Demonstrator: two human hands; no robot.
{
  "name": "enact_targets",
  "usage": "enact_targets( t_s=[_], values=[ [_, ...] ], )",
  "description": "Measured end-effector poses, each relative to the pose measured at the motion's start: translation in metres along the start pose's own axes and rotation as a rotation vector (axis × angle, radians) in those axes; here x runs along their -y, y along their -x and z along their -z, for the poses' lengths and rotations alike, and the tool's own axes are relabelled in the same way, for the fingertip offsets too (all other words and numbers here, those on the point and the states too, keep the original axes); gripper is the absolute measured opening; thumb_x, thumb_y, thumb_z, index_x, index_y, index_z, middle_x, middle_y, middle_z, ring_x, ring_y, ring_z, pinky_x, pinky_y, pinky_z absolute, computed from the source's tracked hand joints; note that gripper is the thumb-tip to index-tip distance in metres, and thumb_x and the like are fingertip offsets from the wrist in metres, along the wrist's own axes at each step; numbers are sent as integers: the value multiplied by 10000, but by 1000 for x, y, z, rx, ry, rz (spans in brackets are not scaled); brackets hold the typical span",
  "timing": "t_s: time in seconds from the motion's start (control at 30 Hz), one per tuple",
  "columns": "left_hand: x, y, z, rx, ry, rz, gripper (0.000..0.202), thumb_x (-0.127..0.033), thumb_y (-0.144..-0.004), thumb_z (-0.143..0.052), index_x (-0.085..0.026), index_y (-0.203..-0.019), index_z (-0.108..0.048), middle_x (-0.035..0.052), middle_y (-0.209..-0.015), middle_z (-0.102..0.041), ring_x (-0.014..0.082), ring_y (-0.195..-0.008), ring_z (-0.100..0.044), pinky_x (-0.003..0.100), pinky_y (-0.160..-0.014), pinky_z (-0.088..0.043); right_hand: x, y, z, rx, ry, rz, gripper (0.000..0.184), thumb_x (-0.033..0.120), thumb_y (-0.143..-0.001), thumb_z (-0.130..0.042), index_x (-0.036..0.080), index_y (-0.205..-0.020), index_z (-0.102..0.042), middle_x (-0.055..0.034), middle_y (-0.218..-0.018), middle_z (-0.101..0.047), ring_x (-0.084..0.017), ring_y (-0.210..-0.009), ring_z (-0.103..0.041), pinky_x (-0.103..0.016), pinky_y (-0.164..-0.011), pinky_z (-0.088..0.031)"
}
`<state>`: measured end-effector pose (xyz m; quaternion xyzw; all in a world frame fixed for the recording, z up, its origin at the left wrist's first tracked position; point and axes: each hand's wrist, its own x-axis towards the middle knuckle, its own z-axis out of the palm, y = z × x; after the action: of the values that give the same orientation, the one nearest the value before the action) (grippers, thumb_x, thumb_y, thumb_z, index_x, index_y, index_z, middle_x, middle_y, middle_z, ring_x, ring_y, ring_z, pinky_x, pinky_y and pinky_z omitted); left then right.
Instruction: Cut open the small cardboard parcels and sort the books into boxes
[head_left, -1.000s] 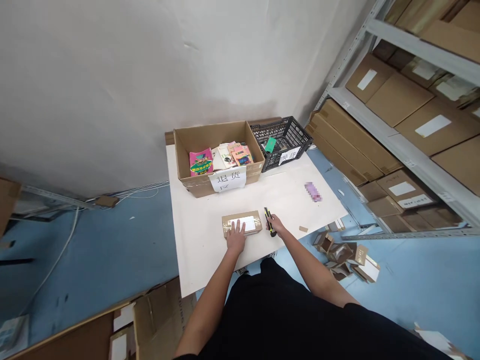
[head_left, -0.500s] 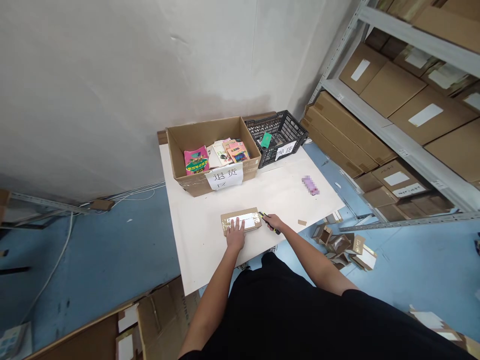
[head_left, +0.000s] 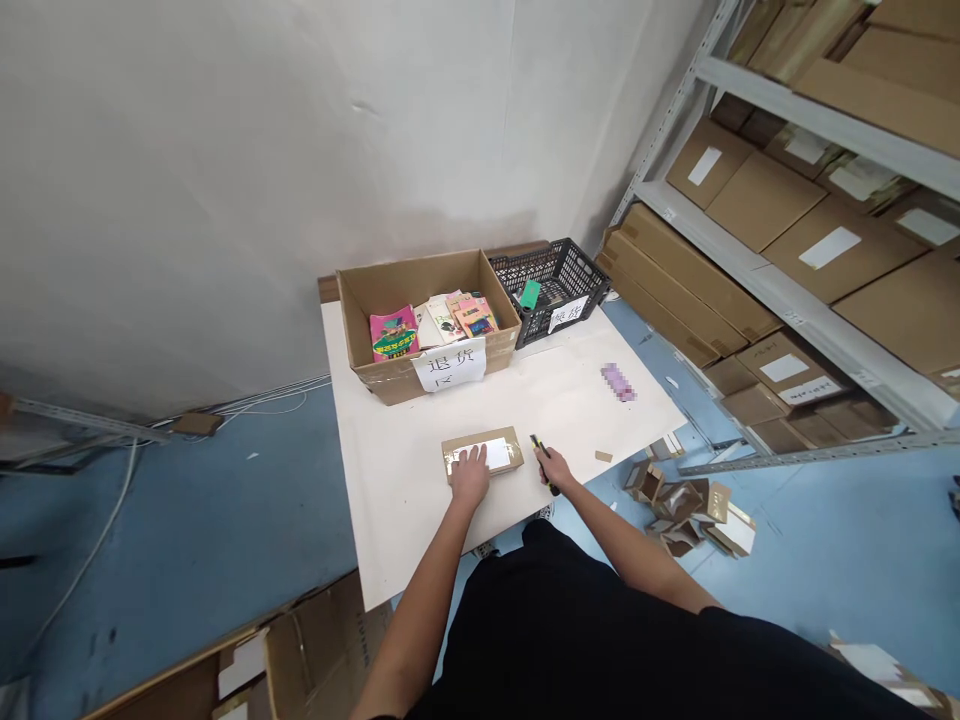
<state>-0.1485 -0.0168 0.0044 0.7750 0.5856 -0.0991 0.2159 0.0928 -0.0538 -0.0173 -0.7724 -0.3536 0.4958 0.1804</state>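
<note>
A person steadies a taped cardboard parcel (head_left: 474, 441) on a white-topped table (head_left: 390, 480), a utility knife (head_left: 538, 446) at the ready hand.

The left hand (head_left: 469, 478) lies over the parcel's near edge, its fingers unclenched and resting across the white label (head_left: 498, 455); the right hand (head_left: 553, 468) grasps the knife at the parcel's 3 o'clock, just beside it without touching. From the parcel, an open carton (head_left: 390, 388) of books (head_left: 394, 335) sits at 11 o'clock and a black plastic crate (head_left: 525, 325) at 1 o'clock.
</note>
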Motion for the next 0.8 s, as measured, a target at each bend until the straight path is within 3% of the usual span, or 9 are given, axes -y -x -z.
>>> enact_targets(
  t_s=[0.1,0.2,0.27,0.37,0.47,0.53,0.63,0.73,0.8],
  values=[
    [18,-7,12,-32,4,39,671,-307,-1030,-369,-303,-1694,-273,96,-1721,-370,333,-1598,-274,563,-1252,-318,7,2,-39,-25,50,-35,442,631,-934,-657,243,-1048,-479,-12,-819,-687,-168,-605,-678,-235,-517,-507],
    [36,-7,14,15,5,89,658,-388,-1054,-340,-320,-1701,-239,59,-1786,-206,312,-1646,-138,571,-1273,-269,26,-8,-58,-61,170,-12,505,648,-927,-643,231,-1161,-482,-73,-967,-729,-223,-805,-748,-269,-596,-549],
    [41,-1,9,9,6,128,648,-430,-1066,-327,-314,-1699,-247,67,-1788,-197,313,-1645,-136,563,-1264,-281,46,-21,-57,-101,262,10,544,661,-926,-637,224,-1215,-492,-119,-1075,-740,-260,-962,-759,-305,-689,-573],
    [29,17,-3,-16,-8,187,622,-437,-1074,-330,-267,-1673,-336,131,-1753,-285,350,-1603,-243,552,-1199,-372,84,-45,-44,-169,332,-7,627,658,-887,-703,208,-1278,-507,-192,-1246,-713,-310,-1105,-735,-353,-788,-578],
    [8,33,-13,23,-3,117,577,-360,-1066,-340,-236,-1621,-437,163,-1653,-454,356,-1457,-458,531,-1113,-455,115,-63,-33,-149,324,-14,641,621,-868,-752,211,-1301,-516,-202,-1291,-705,-323,-1085,-741,-366,-771,-578],
    [-1,37,-14,42,19,43,568,-296,-1043,-368,-245,-1601,-462,148,-1589,-530,333,-1358,-543,500,-1070,-489,123,-67,-28,-132,322,22,611,588,-873,-764,218,-1293,-520,-180,-1282,-716,-313,-1070,-746,-355,-773,-576],
    [0,24,-4,12,43,46,623,-247,-1015,-422,-283,-1636,-389,122,-1667,-438,323,-1402,-511,455,-1053,-508,107,-60,-27,-163,300,78,558,566,-917,-722,212,-1292,-511,-157,-1271,-725,-298,-1123,-732,-345,-843,-569],
    [12,-8,15,23,31,9,797,-240,-962,-558,-326,-1691,-248,81,-1789,-182,356,-1560,-335,456,-1103,-485,69,-39,-38,-179,251,86,573,596,-918,-704,204,-1288,-509,-155,-1273,-721,-298,-1172,-716,-349,-912,-557],
    [19,-32,27,64,7,-87,879,-230,-927,-623,-373,-1695,-221,34,-1806,-100,361,-1626,-196,486,-1168,-433,41,-23,-53,-138,210,55,599,617,-882,-735,204,-1260,-522,-150,-1262,-723,-293,-1166,-720,-342,-923,-554]
  ],
)
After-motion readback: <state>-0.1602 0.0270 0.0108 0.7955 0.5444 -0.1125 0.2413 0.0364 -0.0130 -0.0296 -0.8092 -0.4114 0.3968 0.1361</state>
